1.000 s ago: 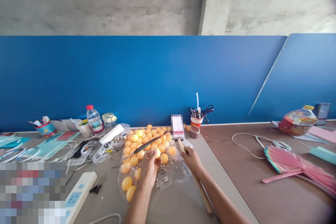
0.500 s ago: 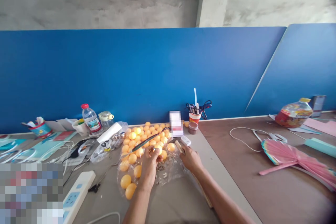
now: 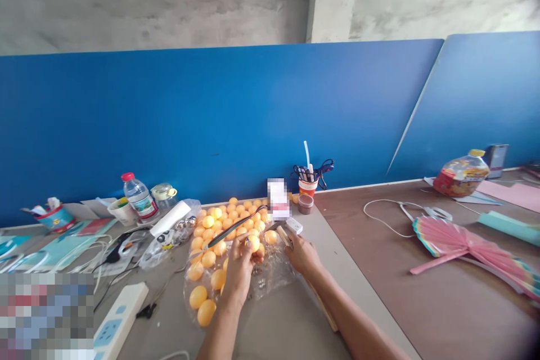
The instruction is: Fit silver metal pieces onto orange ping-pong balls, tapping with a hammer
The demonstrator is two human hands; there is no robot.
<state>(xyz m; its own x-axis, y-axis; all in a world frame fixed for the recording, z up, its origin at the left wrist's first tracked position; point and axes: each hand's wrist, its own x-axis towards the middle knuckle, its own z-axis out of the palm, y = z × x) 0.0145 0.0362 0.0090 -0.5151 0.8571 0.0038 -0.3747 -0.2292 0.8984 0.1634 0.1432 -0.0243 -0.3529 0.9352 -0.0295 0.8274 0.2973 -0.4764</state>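
My left hand (image 3: 239, 270) is closed around an orange ping-pong ball (image 3: 253, 243), pinched between thumb and fingers above a clear plastic bag. Many more orange ping-pong balls (image 3: 208, 259) lie together to its left and behind it. A dark, thin strap-like thing (image 3: 230, 229) stretches across them. To the right, my right hand (image 3: 302, 254) has its fingers curled on a pale wooden strip (image 3: 286, 236), which runs back under my forearm. Between both hands lies crumpled clear plastic (image 3: 270, 280) with small shiny pieces, too small to name.
A white power strip (image 3: 122, 315) and cables lie at left, near a water bottle (image 3: 139, 197). At the back stand a pen cup (image 3: 307, 187) and a small lidded tub (image 3: 306, 205). A pink fan (image 3: 459, 247) and a yellow-capped jug (image 3: 462, 174) are at right. A blue partition (image 3: 219, 118) closes off the back.
The view has swung slightly, so most things sit a little further left in the picture. Both hands keep nearly the same place, the left one still holding the ball.
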